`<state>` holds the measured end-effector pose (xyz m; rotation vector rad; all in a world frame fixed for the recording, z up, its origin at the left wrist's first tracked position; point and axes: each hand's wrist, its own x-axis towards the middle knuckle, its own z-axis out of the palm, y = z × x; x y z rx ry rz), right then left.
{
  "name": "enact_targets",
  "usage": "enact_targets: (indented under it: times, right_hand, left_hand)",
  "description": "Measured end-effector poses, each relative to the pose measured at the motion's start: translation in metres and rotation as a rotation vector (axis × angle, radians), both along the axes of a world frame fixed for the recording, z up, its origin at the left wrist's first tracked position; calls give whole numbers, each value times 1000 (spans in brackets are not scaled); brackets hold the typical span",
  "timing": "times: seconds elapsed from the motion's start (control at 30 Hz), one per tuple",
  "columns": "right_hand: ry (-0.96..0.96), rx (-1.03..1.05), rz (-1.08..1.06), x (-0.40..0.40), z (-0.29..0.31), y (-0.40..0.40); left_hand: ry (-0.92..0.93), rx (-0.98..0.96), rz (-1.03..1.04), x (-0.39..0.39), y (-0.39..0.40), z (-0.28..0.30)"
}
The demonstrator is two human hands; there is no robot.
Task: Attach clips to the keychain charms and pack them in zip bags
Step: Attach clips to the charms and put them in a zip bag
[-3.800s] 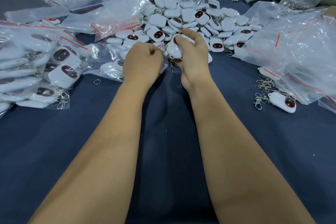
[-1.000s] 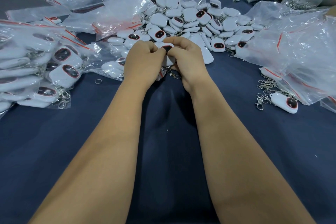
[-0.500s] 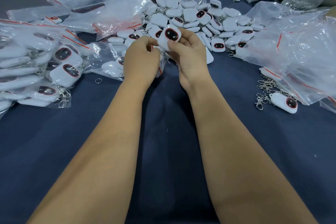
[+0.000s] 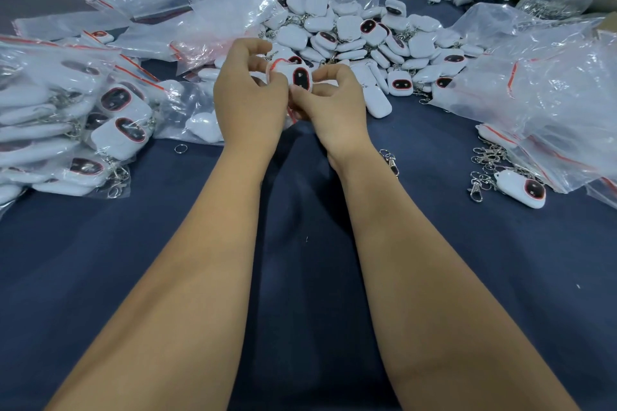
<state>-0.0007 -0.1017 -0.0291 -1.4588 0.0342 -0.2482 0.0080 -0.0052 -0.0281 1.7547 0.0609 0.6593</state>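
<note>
Between both hands, above cloth: charm [image 4: 298,77] pinched by L hand [image 4: 248,100] and R hand [image 4: 334,107], long axis upright, bag mouth [image 4: 274,64] on L side, so feed leftward.

Bright, even overhead light; soft shadow between the forearms on the dark blue cloth-covered table [image 4: 434,260]. White glare on crinkled clear plastic zip bags [image 4: 541,83] at 2 o'clock. Wide-angle bending and slight blur toward edges, far background soft.
</note>
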Motion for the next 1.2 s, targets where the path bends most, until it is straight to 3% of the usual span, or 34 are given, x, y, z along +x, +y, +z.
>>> enact_targets:
  times: [0.1, 0.23, 0.33, 0.47, 0.6, 0.83, 0.93, 1.03, 1.1, 1.2]
  right_hand:
    - [12, -113, -21, 3, -3, 1]
    - [-97, -596, 63, 2, -5, 3]
    - [-126, -670, 77, 0, -6, -3]
    - [-29, -492, 144, 1, -3, -4]
    - [1, -488, 220, 0, 0, -6]
    - [-5, -562, -142, 8, -5, -7]
    - [-15, -482, -236, 6, -5, -9]
    - [-19, -603, -282, 5, -4, -11]
    - [-20, -691, -311, 7, -3, -12]
    - [21, -716, -299, 9, -2, -13]
  left_hand:
    - [-78, 153, 46, -1, 0, 0]
    - [-97, 438, 27, -6, -9, 0]
    - [-81, 547, -20, -8, -16, -3]
    - [-4, 546, 9, -7, -18, -1]
    - [64, 491, 60, -8, -21, 2]
    - [159, 448, -59, -5, -24, -2]
    - [209, 536, -69, -4, -25, -3]
    - [218, 624, -53, -4, -27, -5]
    - [173, 576, -63, -4, -26, -5]
    - [66, 297, -44, -4, -19, -2]
